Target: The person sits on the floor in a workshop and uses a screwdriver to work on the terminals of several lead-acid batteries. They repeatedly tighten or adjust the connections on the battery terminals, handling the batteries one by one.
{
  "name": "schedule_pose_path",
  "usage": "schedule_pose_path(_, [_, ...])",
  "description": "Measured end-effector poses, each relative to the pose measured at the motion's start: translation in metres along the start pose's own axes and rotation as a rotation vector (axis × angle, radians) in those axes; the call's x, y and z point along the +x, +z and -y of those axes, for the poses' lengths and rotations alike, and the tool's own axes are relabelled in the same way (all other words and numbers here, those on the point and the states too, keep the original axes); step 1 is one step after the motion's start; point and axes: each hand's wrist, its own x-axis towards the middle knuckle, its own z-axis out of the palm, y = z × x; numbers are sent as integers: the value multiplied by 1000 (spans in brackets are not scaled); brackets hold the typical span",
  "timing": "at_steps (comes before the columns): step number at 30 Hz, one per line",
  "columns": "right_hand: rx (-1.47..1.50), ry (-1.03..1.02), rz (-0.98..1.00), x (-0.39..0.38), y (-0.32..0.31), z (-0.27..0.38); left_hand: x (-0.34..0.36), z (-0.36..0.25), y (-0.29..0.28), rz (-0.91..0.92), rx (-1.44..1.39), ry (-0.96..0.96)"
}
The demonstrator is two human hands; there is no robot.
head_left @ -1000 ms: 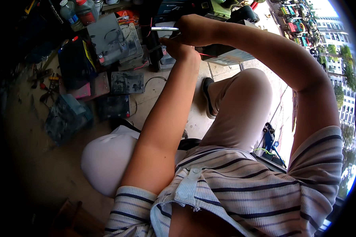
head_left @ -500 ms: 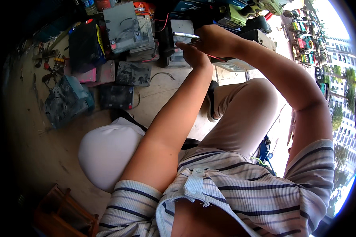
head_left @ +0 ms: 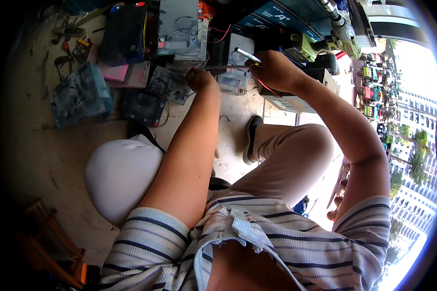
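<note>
You seem to be stretching a thin strip (head_left: pixel 228 67) between your pinched left hand (head_left: pixel 202 80) and right hand (head_left: pixel 275 69) (also gripping a silver rod (head_left: pixel 245 54)), near the grey battery (head_left: pixel 178 24); next calls for steady tension.

Batteries (head_left: pixel 77 95) on seemingly tiled floor (head_left: pixel 231 140)

I can make out bold white characters, set aslant, on the dark blue boxes (head_left: pixel 287 23) at the top of the frame, right of centre. On the small coloured panels (head_left: pixel 372 93) toward the upper right, any markings are too tiny to read.
</note>
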Motion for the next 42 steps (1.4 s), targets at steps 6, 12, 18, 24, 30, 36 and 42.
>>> schedule_pose_path(6, [47, 63, 19, -3, -7, 2, -40, -12, -4, 163, 617, 314])
schedule_pose_path(12, [59, 61, -14, -1, -4, 7, -53, -11, -26, 281, 941, 500])
schedule_pose_path(18, [51, 55, -48, -8, -15, 32, -57, -25, -32, 376, 1134, 488])
schedule_pose_path(24, [-62, -89, -82, -2, -7, 38, -43, -13, -29, 347, 1247, 624])
schedule_pose_path(30, [-80, -50, -55, 17, 0, 31, -49, -15, -28, 366, 1303, 738])
schedule_pose_path(36, [-99, -97, -54, 24, 2, 33, -52, -18, -29, 423, 1376, 777])
schedule_pose_path(42, [-136, -141, -70, 28, 1, 41, -46, -15, -28, 442, 1449, 850])
